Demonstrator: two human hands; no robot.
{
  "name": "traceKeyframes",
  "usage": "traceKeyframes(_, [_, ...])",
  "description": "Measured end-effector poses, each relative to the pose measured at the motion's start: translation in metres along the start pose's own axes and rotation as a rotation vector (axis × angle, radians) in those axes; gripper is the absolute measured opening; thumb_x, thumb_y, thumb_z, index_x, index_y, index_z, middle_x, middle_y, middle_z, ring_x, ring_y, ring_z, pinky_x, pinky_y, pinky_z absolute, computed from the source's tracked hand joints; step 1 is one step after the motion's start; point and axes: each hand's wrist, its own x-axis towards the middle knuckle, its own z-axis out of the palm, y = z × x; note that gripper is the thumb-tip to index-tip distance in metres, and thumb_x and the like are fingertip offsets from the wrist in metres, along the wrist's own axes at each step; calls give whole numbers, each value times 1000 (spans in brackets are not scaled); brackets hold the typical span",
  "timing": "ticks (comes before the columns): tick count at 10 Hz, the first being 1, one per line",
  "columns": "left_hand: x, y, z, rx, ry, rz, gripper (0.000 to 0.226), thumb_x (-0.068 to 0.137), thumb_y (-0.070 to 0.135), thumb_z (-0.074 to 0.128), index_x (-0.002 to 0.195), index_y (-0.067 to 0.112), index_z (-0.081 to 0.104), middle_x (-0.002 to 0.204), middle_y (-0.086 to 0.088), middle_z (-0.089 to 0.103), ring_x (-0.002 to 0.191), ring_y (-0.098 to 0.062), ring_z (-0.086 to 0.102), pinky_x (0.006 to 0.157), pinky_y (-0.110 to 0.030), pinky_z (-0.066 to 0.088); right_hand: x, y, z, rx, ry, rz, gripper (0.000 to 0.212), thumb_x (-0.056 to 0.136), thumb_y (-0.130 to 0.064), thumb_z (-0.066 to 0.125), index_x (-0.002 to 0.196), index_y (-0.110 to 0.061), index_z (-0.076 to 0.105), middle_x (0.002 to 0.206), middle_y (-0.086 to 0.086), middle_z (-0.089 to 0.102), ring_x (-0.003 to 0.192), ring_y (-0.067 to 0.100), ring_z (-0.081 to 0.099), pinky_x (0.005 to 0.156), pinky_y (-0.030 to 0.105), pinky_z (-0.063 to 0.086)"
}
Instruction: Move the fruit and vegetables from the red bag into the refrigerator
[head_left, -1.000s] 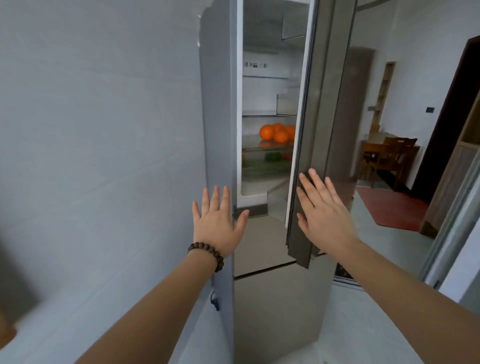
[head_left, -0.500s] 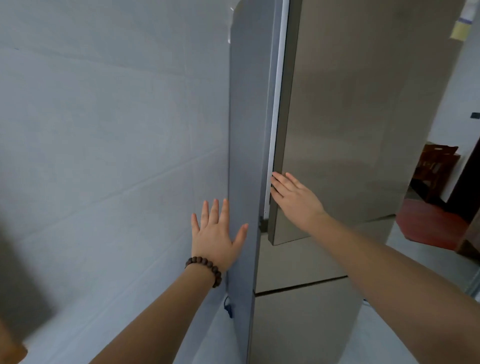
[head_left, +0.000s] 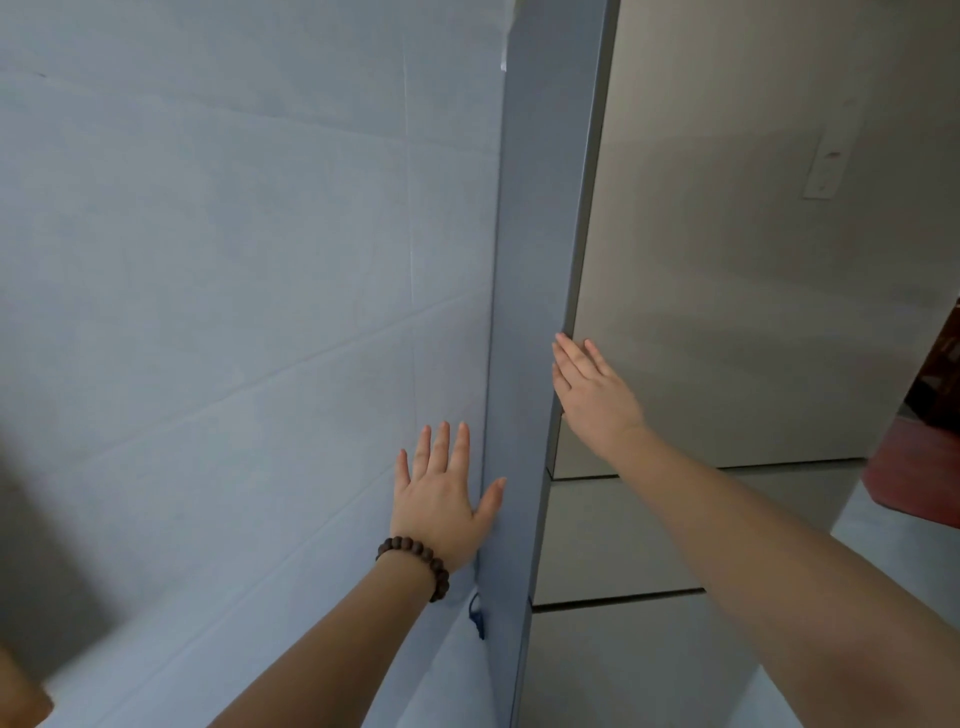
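The tall grey refrigerator (head_left: 524, 312) stands against the wall, and its upper door (head_left: 753, 260) is closed, so the fruit and shelves inside are hidden. My right hand (head_left: 592, 389) lies flat with straight fingers on the door's left edge. My left hand (head_left: 441, 493), with a bead bracelet at the wrist, is spread open beside the refrigerator's side panel, thumb touching it. The red bag is out of view.
A pale tiled wall (head_left: 208, 312) fills the left. Lower refrigerator drawers (head_left: 623, 530) sit below the door. A red mat (head_left: 914, 467) and dark furniture (head_left: 940, 364) show at the right edge. A small blue cord (head_left: 475, 618) hangs by the fridge's side.
My right hand pushed the refrigerator door from wide open to fully closed; the oranges and shelves disappeared behind it. My left hand stayed spread beside the side panel.
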Motion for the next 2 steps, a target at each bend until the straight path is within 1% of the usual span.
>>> traceKeyframes(1, [-5, 2, -1, 1, -2, 9, 77, 90, 65, 16, 150, 22, -7, 159, -3, -4, 145, -21, -11, 118, -44, -5, -4, -5, -13, 119, -54, 56, 72, 93, -43, 43, 146, -2, 16, 158, 13, 3, 145, 26, -11, 118, 45, -2])
traceKeyframes(2, [-6, 5, -3, 12, 11, 31, 77, 90, 65, 16, 150, 21, -7, 159, -3, -4, 145, -20, -11, 118, -44, -4, -21, -16, -20, 412, -40, 219, 81, 90, -52, 44, 148, -8, 10, 159, 6, -4, 144, 21, -16, 118, 45, -2])
